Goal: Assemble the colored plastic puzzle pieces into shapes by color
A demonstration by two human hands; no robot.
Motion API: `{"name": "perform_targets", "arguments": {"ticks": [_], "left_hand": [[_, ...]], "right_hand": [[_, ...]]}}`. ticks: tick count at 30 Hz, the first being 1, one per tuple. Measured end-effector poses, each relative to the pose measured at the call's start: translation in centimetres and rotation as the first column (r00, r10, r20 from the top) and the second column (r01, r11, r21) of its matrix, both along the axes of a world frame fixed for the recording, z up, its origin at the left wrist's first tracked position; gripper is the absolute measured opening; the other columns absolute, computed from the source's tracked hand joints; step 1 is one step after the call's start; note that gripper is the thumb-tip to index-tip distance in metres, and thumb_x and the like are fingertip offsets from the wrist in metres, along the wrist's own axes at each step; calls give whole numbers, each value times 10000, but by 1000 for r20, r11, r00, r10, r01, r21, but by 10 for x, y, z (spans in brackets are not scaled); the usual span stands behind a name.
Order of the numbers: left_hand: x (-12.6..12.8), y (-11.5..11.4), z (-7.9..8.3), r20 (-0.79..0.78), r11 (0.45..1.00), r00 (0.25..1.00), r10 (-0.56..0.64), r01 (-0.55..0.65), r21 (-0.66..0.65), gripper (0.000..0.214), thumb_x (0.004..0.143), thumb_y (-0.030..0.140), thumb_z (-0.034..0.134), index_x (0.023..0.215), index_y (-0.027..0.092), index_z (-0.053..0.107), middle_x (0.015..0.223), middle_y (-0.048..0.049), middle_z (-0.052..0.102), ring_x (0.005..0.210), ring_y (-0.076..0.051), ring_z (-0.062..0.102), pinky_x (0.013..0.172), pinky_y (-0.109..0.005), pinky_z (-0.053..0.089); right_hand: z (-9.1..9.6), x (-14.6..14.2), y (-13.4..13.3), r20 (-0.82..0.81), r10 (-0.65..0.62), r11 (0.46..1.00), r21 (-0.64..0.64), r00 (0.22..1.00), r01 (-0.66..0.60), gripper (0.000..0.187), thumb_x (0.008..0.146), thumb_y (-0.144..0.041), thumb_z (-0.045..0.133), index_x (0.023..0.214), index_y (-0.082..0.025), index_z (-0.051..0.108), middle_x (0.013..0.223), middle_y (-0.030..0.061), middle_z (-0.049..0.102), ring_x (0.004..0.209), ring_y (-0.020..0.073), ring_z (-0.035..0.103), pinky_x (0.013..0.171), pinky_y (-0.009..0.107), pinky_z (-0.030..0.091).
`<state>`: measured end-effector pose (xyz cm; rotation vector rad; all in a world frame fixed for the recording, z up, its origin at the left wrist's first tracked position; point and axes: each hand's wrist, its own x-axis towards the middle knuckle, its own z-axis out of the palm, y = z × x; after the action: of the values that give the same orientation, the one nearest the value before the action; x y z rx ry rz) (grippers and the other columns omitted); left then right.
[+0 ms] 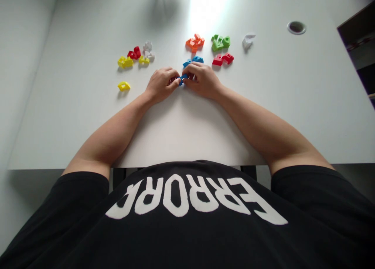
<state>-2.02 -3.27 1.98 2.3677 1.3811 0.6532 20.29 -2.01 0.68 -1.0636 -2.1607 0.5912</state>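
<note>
Close together at the middle of the white table, my left hand (pixel 163 82) and my right hand (pixel 202 79) both pinch a small blue plastic piece (pixel 183 79). My fingers cover much of it, so its full shape is hidden. Just beyond my right fingers lie more blue pieces (pixel 198 60), partly hidden by that hand. Farther off sits a cluster of orange pieces (pixel 195 43). Right of my right hand are red pieces (pixel 223 59), with green pieces (pixel 220 42) behind them.
Left of my hands are yellow pieces (pixel 125 62), red pieces (pixel 134 53), white pieces (pixel 149 52) and a single yellow piece (pixel 124 86). A white piece (pixel 248 40) lies to the right. A round cable hole (pixel 296 27) is set in the table (pixel 307 85).
</note>
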Motion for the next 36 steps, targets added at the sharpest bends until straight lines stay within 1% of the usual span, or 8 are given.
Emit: {"name": "perform_targets", "arguments": {"ticks": [13,18,25,36], "left_hand": [[0,0,0,-18,1000,1000,6,-6,6,242,959,381,584,990,236,774,990,-77,739,897,-242,631,825,-382,463],[1,-1,1,-15,1000,1000,11,-11,-13,241,961,380,578,988,237,770,999,-76,731,904,-241,634,834,-386,460],[1,-1,2,-19,1000,1000,9,-9,-15,226,953,370,578,973,238,760,997,-78,727,897,-241,636,851,-397,465],[1,-3,4,-7,1000,1000,12,-12,-24,228,953,386,573,974,245,752,996,-77,735,943,-252,647,850,-391,477]], "right_hand": [[0,0,0,2,5,1000,2,1000,-6,79,900,-338,699,960,-286,701,995,46,724,852,251,620,788,407,515],[-4,1,2,3,16,999,39,1000,-16,85,884,-285,661,959,-267,695,999,51,712,823,242,625,786,407,507],[0,0,0,6,4,1000,-9,1000,-4,83,903,-356,707,952,-292,688,990,40,714,849,253,620,807,415,518],[3,0,-2,10,-2,1000,-31,1000,3,71,901,-353,695,940,-294,689,1005,40,719,869,255,627,824,422,513]]}}
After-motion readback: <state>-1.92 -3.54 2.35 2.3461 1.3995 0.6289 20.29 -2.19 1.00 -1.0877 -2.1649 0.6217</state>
